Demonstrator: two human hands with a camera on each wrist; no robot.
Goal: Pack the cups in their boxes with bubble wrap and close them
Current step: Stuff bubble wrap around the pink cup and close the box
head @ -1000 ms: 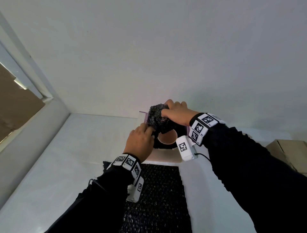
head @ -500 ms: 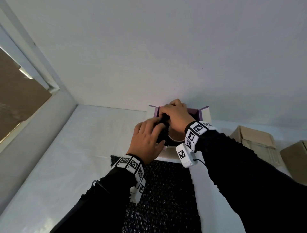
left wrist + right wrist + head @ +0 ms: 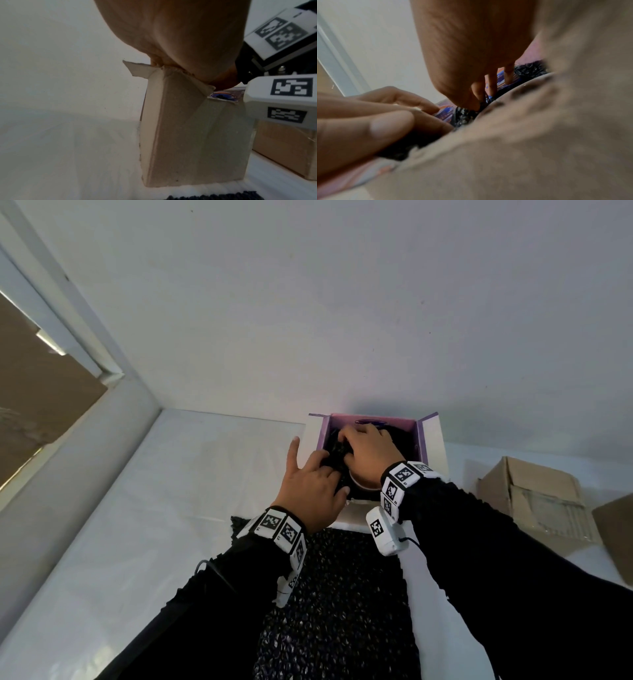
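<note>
An open box (image 3: 420, 440) with a purple inside stands at the far wall; in the left wrist view its grey outside (image 3: 188, 135) fills the middle. A cup, of which only a pale rim (image 3: 361, 486) shows, sits in it under a wad of black bubble wrap (image 3: 337, 457). My right hand (image 3: 366, 446) reaches down into the box and pinches the wrap (image 3: 464, 116) between thumb and fingers. My left hand (image 3: 318, 470) lies at the box's left edge, fingers spread and pressing on the wrap, index finger lifted. Its fingers (image 3: 385, 121) show at the left of the right wrist view.
A sheet of black bubble wrap (image 3: 342, 594) lies flat on the white table (image 3: 171, 491) just before the box. Brown cardboard boxes (image 3: 534, 501) stand at the right. A wall rises right behind the open box, and a window frame (image 3: 85, 344) is at the left.
The wad of bubble wrap, held above the box a second ago, has gone down into it with my right hand. My left hand has spread out over the wrap.
</note>
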